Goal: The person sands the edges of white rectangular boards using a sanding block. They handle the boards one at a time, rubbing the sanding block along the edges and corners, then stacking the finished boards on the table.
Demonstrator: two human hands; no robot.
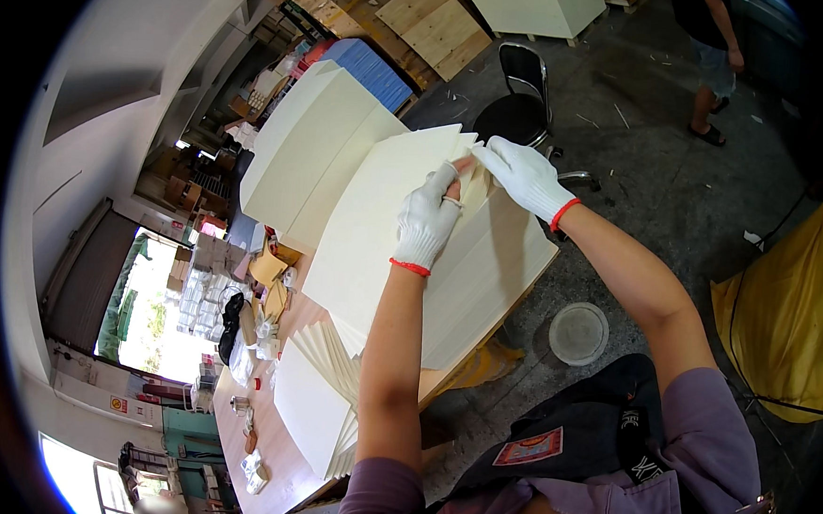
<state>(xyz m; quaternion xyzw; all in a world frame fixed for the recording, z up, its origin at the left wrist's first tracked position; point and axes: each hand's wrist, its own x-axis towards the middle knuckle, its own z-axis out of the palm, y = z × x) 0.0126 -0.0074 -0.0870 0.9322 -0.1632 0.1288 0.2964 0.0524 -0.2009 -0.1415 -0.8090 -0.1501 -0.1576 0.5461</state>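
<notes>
Large cream sheets of card (367,207) lie in a thick stack on the table, their edges fanned apart near the far corner. My left hand (430,219), in a white knit glove with a red cuff and some bare fingertips, is closed on the edge of the upper sheets. Just to its right, my right hand (526,179), gloved the same way, has its fingers bent over the corner of the sheets; its fingertips are partly hidden. Below both hands, the side of the stack (486,271) shows. A smaller fanned pile of cream sheets (314,392) lies nearer, left of my forearm.
Another tall cream stack (319,148) stands behind. Small items and a tape-like roll (240,404) clutter the wooden table (275,484). A black chair (514,117) stands beyond, a round pale lid (578,333) lies on the floor, and a person (711,59) is at far right.
</notes>
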